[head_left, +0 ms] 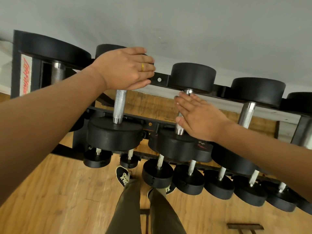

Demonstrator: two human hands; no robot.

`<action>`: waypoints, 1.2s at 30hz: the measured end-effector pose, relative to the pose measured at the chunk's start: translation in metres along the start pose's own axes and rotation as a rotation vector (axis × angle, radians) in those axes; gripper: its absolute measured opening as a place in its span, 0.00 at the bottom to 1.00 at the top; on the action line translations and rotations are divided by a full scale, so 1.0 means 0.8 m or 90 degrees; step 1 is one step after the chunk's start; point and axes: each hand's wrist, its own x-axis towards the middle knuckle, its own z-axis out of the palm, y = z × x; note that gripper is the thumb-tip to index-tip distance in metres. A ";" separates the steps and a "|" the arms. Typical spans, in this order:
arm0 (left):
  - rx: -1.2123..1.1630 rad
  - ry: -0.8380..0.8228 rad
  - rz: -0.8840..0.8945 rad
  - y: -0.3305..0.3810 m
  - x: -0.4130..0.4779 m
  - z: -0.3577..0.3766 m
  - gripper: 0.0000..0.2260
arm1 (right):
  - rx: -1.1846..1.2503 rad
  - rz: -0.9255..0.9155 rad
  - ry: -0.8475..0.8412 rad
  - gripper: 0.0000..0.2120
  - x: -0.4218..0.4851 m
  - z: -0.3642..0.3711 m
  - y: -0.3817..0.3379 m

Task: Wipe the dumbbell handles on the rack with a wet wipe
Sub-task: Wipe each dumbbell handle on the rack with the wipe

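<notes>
left hand [125,68] up top, fingers curled round the far weight head [106,50] on the rack [164,79], knurled handle [119,105] just below that grip, right hand [200,115] flat, fingers straight, lying on the next dumbbell's handle [179,128]

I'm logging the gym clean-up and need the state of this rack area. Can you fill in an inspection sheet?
Surface: black rack with tiers of dumbbells, on a wood floor.
Job's things: knurled handle bare; next handle partly under the right hand; wet wipe not seen, possibly hidden under the palm.
Clutter: brown item on the floor, unclear what.
Hands: left hand grips the far dumbbell head; right hand flat, fingers straight.
Cables: nothing seen.
Surroundings: grey wall; the person's shoe.
</notes>
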 end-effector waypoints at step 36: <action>0.044 0.060 -0.212 0.028 -0.025 0.006 0.20 | -0.056 -0.009 -0.130 0.30 -0.013 -0.017 -0.012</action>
